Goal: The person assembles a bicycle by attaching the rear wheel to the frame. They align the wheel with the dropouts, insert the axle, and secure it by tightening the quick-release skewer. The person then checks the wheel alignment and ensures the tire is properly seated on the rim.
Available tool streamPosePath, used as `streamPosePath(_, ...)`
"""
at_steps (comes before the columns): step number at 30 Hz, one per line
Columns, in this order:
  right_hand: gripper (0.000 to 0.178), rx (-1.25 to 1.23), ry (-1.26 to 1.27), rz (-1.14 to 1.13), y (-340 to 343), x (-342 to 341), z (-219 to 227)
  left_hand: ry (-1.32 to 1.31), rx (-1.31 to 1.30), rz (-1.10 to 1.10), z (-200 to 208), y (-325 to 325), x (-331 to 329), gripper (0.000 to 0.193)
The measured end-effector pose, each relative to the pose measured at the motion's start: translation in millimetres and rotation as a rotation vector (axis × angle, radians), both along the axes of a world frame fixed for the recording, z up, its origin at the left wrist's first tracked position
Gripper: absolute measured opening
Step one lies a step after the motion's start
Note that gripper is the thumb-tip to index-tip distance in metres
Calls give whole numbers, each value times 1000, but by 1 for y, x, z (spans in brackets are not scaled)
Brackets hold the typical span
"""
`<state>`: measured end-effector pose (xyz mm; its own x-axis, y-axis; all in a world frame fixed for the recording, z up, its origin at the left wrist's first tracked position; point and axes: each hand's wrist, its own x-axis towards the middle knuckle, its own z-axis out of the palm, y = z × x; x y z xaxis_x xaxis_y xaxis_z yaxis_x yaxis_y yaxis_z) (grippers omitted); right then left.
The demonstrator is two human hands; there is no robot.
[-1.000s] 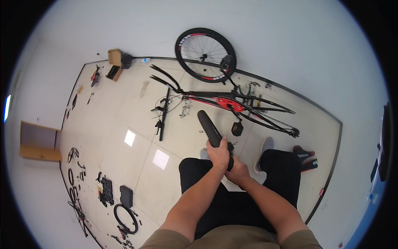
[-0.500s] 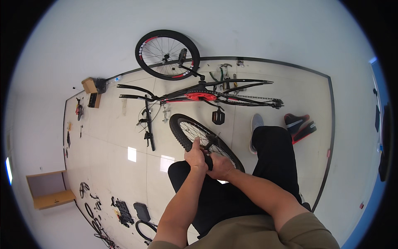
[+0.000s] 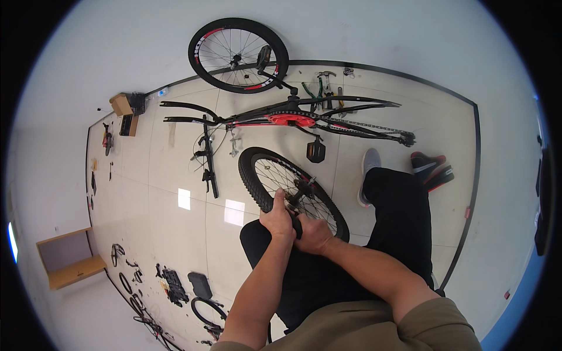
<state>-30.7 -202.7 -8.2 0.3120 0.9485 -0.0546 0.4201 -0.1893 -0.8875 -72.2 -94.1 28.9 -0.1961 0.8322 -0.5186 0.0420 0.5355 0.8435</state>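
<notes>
Wheel (image 3: pixel 338 209) tilted before the person's knees, nearer than the bicycle frame (image 3: pixel 252 113) on the floor. The 2 hands clasp its tyre (image 3: pixel 253 178) on the near side: left hand (image 3: pixel 277 222) with thumb raised toward the spokes, right hand (image 3: pixel 316 235) just beside it; hidden fingertips cannot be judged. Good practice would be even pressure, fingers outside the spokes, tyre clear of the pedal (image 3: pixel 316 151).

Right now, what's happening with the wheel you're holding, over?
Left fingers, right fingers: gripping tire. Held wheel: tilted, apart from bike frame. Just beyond: pedal.
</notes>
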Motion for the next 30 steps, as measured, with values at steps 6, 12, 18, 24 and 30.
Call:
streamPosePath(6, 39, -25, -12, 28, 4, -2, 3, -29, -52, 45, 6, 6, -3, 25)
streamPosePath(12, 43, -106, 28, 31, 9, 14, 14, -57, -30, -1, 7, 8, 10, 24)
streamPosePath(18, 46, -156, 10, 42, 16, 39, 14, -64, -8, -49, 4, 16, 30, 20)
streamPosePath(24, 48, -49, 5, -8, 0, 50, 6, -108, -46, 26, 0, 1, 48, 20)
streamPosePath(30, 46, 27, -16, -44, -3, 46, -3, -114, -86, 43, 0, 0, 48, 23)
